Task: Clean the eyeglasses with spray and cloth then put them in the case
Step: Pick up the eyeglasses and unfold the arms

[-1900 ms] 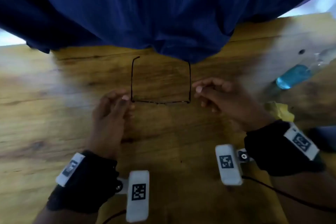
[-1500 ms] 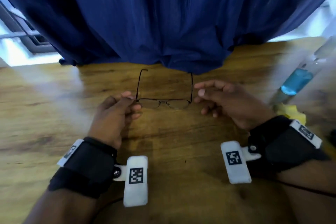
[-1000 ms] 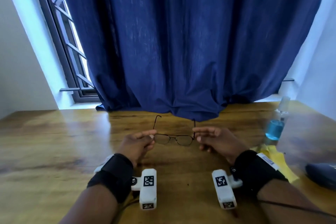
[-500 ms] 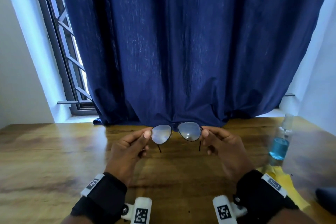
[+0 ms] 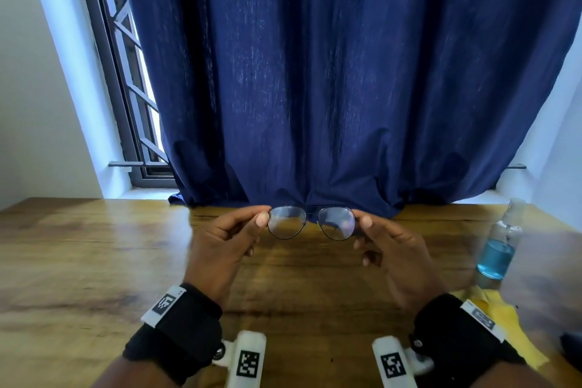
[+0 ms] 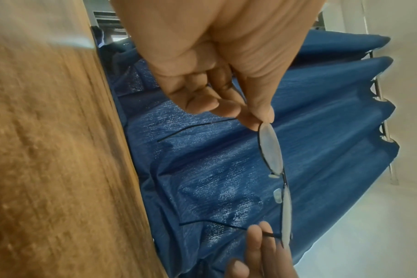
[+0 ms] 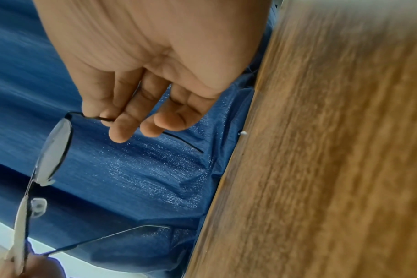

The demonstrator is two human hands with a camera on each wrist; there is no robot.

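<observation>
Both my hands, left [image 5: 220, 242] and right [image 5: 393, 249], pinch the eyeglasses [image 5: 311, 222] upright above the desk [image 5: 78, 261], inspecting; next, my right must reach the spray bottle [image 5: 499, 246].

The eyeglasses [image 5: 311, 223] hang above the middle of the tabletop [image 5: 78, 261], between the left hand [image 5: 220, 246] on their left and the right hand [image 5: 396, 255] on their right. Behind them, the curtain [image 5: 330, 72] reaches down onto the tabletop's far edge. A window [image 5: 126, 72] is at far left. The spray bottle [image 5: 499, 246] stands to the right, with the cloth [image 5: 510, 334] just nearer.
</observation>
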